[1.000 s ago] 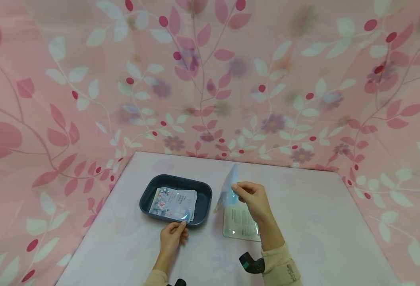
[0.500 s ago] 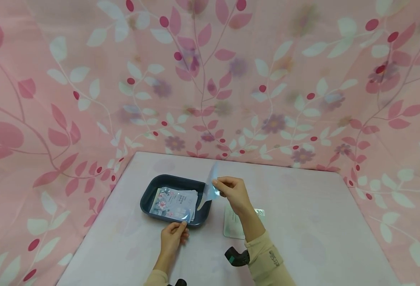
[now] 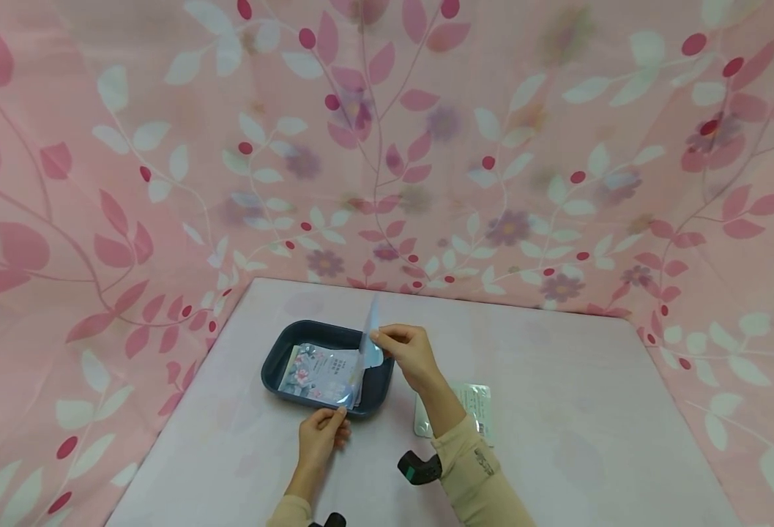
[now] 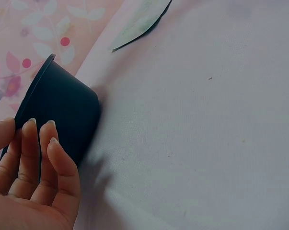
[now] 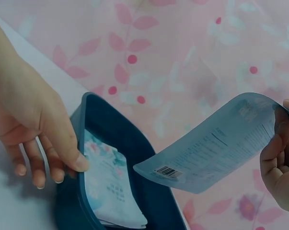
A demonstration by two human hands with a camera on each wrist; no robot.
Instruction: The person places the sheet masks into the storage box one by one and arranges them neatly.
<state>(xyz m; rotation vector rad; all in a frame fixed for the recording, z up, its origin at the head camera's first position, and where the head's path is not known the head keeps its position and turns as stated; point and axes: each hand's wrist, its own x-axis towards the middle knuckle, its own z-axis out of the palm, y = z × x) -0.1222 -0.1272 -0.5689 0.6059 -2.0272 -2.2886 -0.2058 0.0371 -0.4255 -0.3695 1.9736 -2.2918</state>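
Note:
My left hand (image 3: 319, 438) pinches the near rim of a dark blue rectangular tub (image 3: 277, 345), thumb over the rim and fingers against the outer wall. Inside the tub lies a small stack of flat, floral-printed packets (image 3: 321, 372). Above the tub's right side, my right hand (image 3: 411, 356) pinches a similar flat packet (image 5: 213, 143) by one edge. That packet is tilted, and its printed back with a barcode shows in the right wrist view. Its lower end hangs over the tub; whether it touches the stack I cannot tell.
On the white-covered table (image 3: 571, 410), right of the tub, lies a pale green packet (image 3: 477, 402), partly hidden by my right forearm. Pink floral cloth (image 3: 426, 183) stands around the back and sides of the table.
My right hand has carried its packet leftward from above the green packet to over the tub. The left hand has stayed on the tub's rim.

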